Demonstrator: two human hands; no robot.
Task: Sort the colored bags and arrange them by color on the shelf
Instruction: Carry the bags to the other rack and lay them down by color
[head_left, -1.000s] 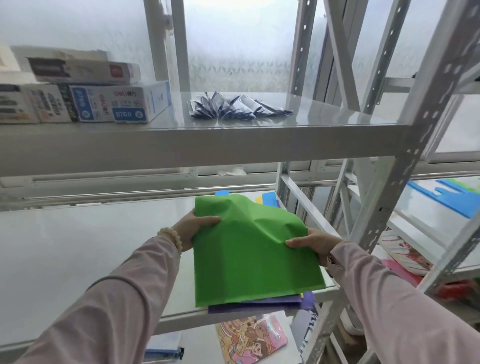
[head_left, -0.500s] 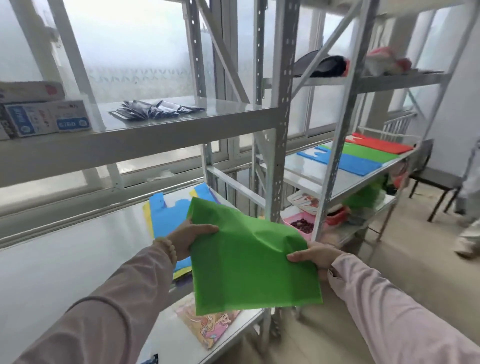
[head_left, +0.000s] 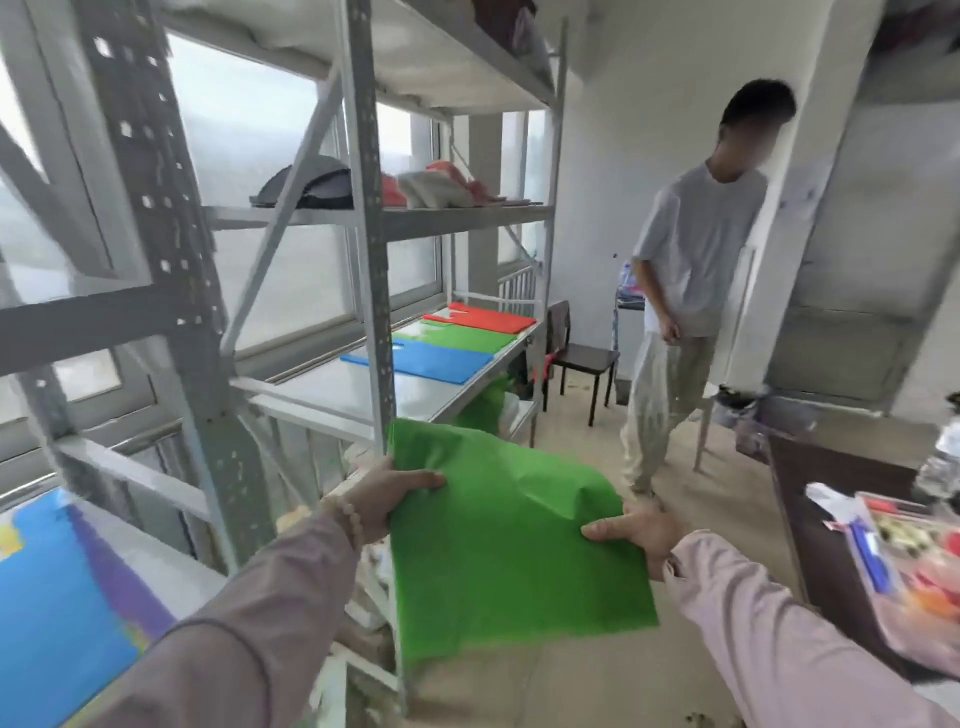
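bag (head_left: 509, 540) between left hand (head_left: 387, 499) and right hand (head_left: 641, 535), other bags (head_left: 436, 358) on the shelf (head_left: 353, 389) behind it.

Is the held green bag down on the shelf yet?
No, left hand and right hand hold the green bag in midair, off the shelf.

two green bags (head_left: 509, 540) (head_left: 467, 336), two blue bags (head_left: 421, 361) (head_left: 52, 597), one red bag (head_left: 480, 318), one chair (head_left: 582, 358).
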